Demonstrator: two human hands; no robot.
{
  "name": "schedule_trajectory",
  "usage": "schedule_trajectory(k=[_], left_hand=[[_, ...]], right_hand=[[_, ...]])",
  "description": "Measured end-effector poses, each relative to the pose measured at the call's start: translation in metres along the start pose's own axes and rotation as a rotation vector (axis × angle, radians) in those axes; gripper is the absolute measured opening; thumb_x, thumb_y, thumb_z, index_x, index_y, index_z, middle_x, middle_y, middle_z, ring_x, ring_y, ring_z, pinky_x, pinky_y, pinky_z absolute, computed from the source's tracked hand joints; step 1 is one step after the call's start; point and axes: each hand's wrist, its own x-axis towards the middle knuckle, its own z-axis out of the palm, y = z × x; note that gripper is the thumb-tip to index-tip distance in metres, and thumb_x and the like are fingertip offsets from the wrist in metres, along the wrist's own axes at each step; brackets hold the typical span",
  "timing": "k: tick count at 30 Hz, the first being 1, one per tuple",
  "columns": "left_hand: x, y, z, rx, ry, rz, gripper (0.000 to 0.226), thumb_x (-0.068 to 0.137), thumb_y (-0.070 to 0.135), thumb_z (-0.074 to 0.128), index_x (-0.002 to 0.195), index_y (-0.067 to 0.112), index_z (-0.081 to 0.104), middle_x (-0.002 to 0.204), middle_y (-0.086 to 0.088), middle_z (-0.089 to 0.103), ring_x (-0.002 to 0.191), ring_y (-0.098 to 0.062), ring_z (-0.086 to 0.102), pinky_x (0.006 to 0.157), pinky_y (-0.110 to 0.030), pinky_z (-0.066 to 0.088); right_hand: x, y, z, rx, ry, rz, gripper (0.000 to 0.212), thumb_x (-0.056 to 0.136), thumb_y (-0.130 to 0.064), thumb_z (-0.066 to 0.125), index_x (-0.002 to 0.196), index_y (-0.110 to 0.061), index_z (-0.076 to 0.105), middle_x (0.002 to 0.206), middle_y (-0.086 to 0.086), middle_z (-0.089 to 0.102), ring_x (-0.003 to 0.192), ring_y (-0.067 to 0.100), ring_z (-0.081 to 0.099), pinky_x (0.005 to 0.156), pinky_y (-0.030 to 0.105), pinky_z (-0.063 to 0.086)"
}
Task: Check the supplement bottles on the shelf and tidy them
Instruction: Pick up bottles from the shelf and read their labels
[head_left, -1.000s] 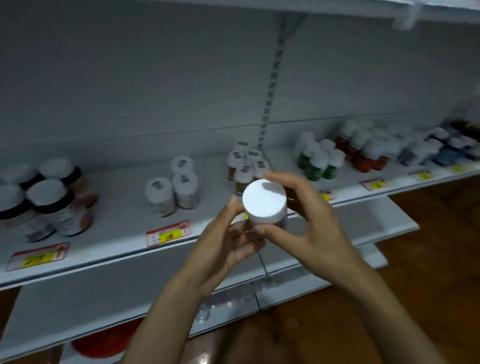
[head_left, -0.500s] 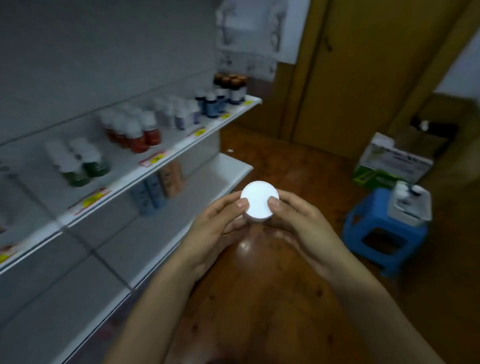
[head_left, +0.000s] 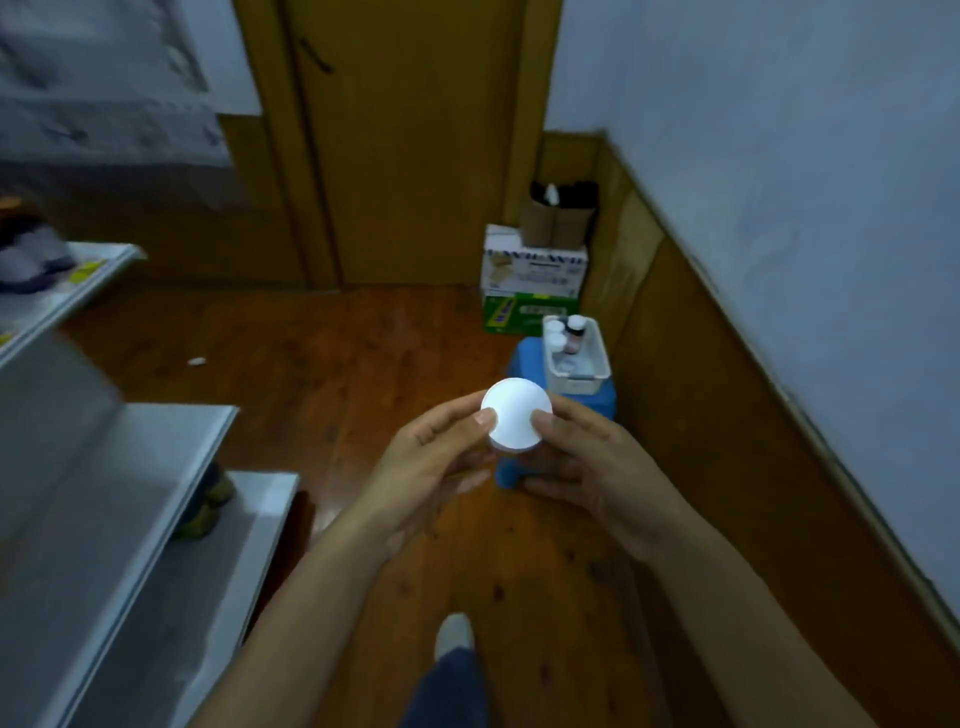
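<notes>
A supplement bottle with a round white cap (head_left: 515, 420) is held upright in front of me, only its cap and a sliver of its body showing. My left hand (head_left: 434, 467) grips it from the left, thumb on the cap's rim. From the right, my right hand (head_left: 582, 462) grips it too, fingers curled under the body. The grey shelves (head_left: 119, 499) run along the left edge, blurred. Dark bottles (head_left: 31, 249) sit on the upper shelf's far end.
A white tub (head_left: 584, 371) holding a few small bottles (head_left: 563, 332) stands on a blue stool (head_left: 597, 410) just beyond my hands. Stacked cardboard boxes (head_left: 532, 280) sit by the wooden door (head_left: 405, 140). The right wall is close. My foot (head_left: 453, 636) shows below on the wood floor.
My view has swung right, away from the shelf toward the door and the blue stool. Both hands have kept hold of the white-capped bottle, now over the stool's near side.
</notes>
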Motion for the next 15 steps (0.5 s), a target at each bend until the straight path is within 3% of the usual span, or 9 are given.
schedule_trajectory(k=[3,5,9,12,15], left_hand=[[0.087,0.013,0.022,0.035,-0.091,-0.025,0.054,0.066,0.046,0.070,0.116,0.028,0.066,0.114,-0.002,0.071,0.105,-0.021,0.067,0.085,-0.033,0.054],[0.141,0.022,0.037,0.075,-0.130,-0.051,0.058,0.066,0.048,0.069,0.120,0.028,0.063,0.114,-0.001,0.070,0.105,-0.019,0.067,0.085,-0.032,0.054],[0.238,0.026,0.067,0.120,-0.169,-0.119,0.062,0.064,0.049,0.072,0.121,0.028,0.061,0.118,-0.006,0.068,0.108,-0.023,0.065,0.095,-0.043,0.052],[0.308,0.016,0.085,0.167,-0.180,-0.176,0.049,0.080,0.044,0.069,0.125,0.028,0.059,0.117,-0.003,0.068,0.105,-0.018,0.066,0.095,-0.040,0.052],[0.382,-0.002,0.107,0.213,-0.181,-0.226,0.041,0.091,0.036,0.061,0.131,0.027,0.056,0.124,-0.001,0.064,0.107,-0.012,0.063,0.095,-0.031,0.050]], right_hand=[[0.059,-0.011,-0.045,-0.111,0.142,-0.050,0.056,0.076,-0.055,0.070,0.127,-0.035,0.059,0.124,-0.005,0.065,0.113,0.017,0.062,0.093,0.042,0.054],[0.096,-0.018,-0.074,-0.303,0.228,-0.140,0.069,0.073,-0.062,0.070,0.134,-0.036,0.051,0.136,-0.010,0.055,0.121,0.012,0.055,0.099,0.041,0.050],[0.162,-0.025,-0.124,-0.786,0.281,-0.305,0.078,0.084,-0.042,0.070,0.149,-0.034,0.028,0.154,-0.009,0.033,0.138,0.009,0.035,0.107,0.033,0.041],[0.220,-0.020,-0.162,-1.051,0.287,-0.334,0.070,0.088,-0.035,0.065,0.148,-0.034,0.030,0.153,-0.005,0.034,0.132,0.015,0.044,0.089,0.033,0.053],[0.284,-0.014,-0.206,-1.076,0.255,-0.265,0.059,0.089,-0.027,0.063,0.143,-0.027,0.040,0.138,-0.001,0.048,0.115,0.021,0.056,0.079,0.035,0.054]])
